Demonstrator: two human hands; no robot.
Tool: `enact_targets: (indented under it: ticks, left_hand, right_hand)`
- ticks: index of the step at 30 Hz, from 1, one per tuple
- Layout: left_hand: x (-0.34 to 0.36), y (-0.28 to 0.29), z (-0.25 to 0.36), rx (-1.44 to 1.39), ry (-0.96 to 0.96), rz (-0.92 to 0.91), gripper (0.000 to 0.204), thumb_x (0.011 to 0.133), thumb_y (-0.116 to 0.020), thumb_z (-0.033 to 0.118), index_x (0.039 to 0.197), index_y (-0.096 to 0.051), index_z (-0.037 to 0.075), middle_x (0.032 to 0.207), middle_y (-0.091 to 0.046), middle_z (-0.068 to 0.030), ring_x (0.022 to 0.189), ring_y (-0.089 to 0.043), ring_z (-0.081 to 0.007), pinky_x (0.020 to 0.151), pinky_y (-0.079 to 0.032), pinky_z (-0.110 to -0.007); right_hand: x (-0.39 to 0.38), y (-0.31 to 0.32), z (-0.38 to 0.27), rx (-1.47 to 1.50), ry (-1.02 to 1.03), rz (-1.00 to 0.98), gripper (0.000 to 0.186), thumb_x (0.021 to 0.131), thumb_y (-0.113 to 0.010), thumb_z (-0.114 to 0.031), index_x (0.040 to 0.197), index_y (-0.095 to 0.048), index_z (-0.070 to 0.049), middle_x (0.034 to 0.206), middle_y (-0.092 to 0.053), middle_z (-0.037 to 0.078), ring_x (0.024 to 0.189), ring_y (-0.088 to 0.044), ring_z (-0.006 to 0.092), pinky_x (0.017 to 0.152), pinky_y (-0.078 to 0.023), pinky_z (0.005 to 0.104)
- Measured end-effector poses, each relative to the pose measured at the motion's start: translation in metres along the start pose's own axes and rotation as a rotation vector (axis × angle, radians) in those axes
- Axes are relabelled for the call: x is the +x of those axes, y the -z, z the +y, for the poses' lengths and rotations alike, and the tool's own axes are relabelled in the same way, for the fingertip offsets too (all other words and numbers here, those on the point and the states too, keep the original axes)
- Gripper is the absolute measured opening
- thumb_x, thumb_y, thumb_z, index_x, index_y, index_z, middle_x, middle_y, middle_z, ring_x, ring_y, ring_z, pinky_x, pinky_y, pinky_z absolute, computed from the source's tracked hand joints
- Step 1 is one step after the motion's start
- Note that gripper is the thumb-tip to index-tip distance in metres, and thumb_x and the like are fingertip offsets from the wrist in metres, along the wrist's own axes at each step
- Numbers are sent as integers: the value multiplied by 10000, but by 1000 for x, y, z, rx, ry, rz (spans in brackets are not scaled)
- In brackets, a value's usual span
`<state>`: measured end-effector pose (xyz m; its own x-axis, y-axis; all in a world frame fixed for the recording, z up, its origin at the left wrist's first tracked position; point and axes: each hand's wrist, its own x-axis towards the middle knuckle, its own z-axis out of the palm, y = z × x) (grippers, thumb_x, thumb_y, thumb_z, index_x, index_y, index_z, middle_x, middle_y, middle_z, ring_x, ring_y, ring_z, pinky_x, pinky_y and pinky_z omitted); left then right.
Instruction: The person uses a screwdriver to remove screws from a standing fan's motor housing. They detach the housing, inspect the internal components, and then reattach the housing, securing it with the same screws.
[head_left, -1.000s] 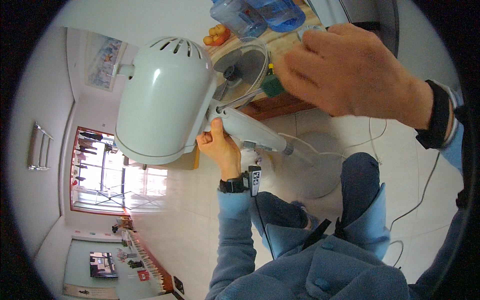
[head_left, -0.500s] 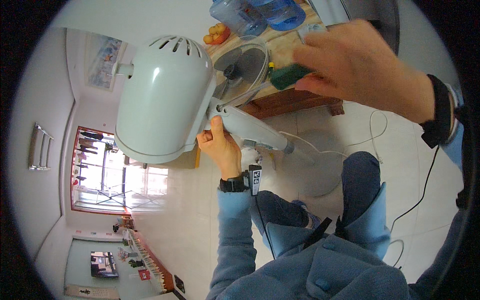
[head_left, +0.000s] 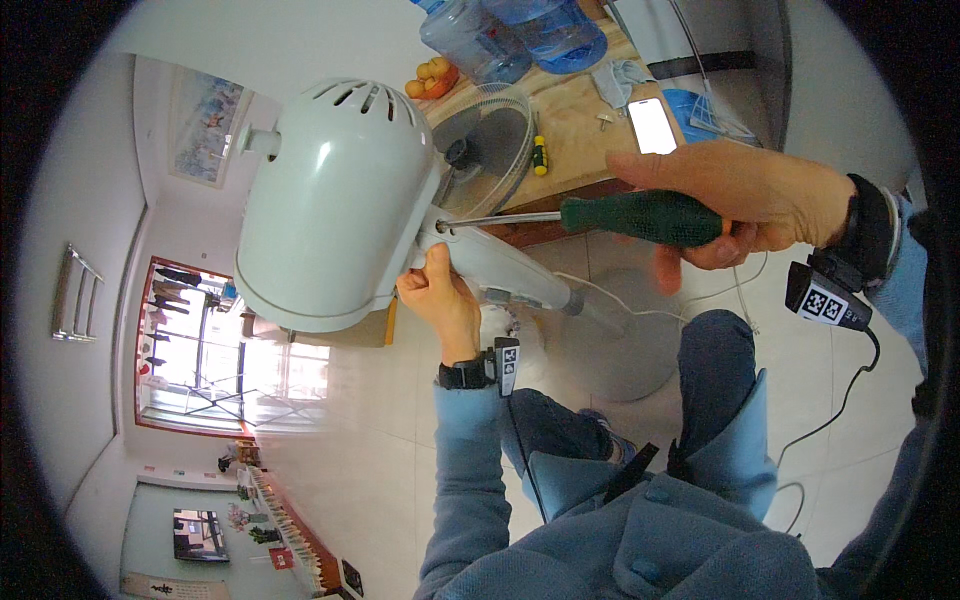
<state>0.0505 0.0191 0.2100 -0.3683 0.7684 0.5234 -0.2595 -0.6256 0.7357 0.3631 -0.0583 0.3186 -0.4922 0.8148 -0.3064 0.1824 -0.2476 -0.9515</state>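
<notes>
A white fan motor housing point(head_left: 330, 200) tilts on its pole point(head_left: 515, 272). My left hand point(head_left: 440, 305) is closed on the neck below the housing, thumb up against it. A screwdriver point(head_left: 640, 216) with a dark green handle lies level, its metal shaft reaching into a hole in the neck. My right hand point(head_left: 760, 210) holds the handle's right end, thumb raised above it and fingertips curled below. Behind, the fan's grille point(head_left: 510, 100) with dark blades rests on the wooden table point(head_left: 565, 150).
On the table are blue water jugs point(head_left: 545, 40), fruit point(head_left: 435, 75), a yellow screwdriver point(head_left: 540, 155), a mask point(head_left: 620, 80) and a phone point(head_left: 652, 125). The round fan base point(head_left: 630, 370) stands on the floor beside my legs, with loose cables point(head_left: 810, 430). A drying rack point(head_left: 220, 390) is by the window.
My right hand has shifted lower and turned, with its thumb now lifted off the handle. The screwdriver has swung from sloping to nearly level. My left hand remains at the neck.
</notes>
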Motion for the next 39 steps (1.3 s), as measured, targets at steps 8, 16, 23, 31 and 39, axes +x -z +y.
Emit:
enact_targets:
  ticks: [8,16,23,31,39]
  left_hand:
    - [-1,-3,2,-8,3,23,217,797,-702,-24,798,-495,40,745,-548,-3,647,-507,-73,589,-449,-219]
    - [-3,-4,9,30,76,-38,216,799,-704,-15,752,-504,55,703,-523,16,606,-489,-63,581,-447,-217]
    - [-4,-11,9,11,40,-13,217,800,-708,-5,770,-504,61,738,-524,18,630,-453,-41,575,-413,-215]
    - [-6,-13,13,-13,60,5,327,799,-712,-4,704,-414,94,666,-482,32,600,-440,-48,570,-399,-215]
    - [-2,-8,7,-27,36,-39,253,791,-720,-6,755,-477,54,714,-536,11,631,-482,-57,591,-422,-221]
  right_hand:
    - [7,-15,-1,-1625,825,656,383,870,-621,-406,1049,-579,-70,727,-576,29,569,-557,85,476,-441,225]
    - [-4,-16,-13,-523,438,407,440,868,-630,-419,1050,-576,-22,688,-544,45,492,-492,76,366,-357,195]
    - [0,-15,-14,-586,140,156,395,853,-646,-428,976,-604,-55,741,-621,72,540,-573,95,403,-452,212]
    - [6,-14,-1,-1357,1030,695,363,878,-618,-360,1068,-559,-57,777,-607,86,541,-566,103,439,-471,189]
    - [1,-12,-13,-730,187,243,423,939,-518,-425,987,-580,-9,646,-600,105,426,-515,111,388,-429,200]
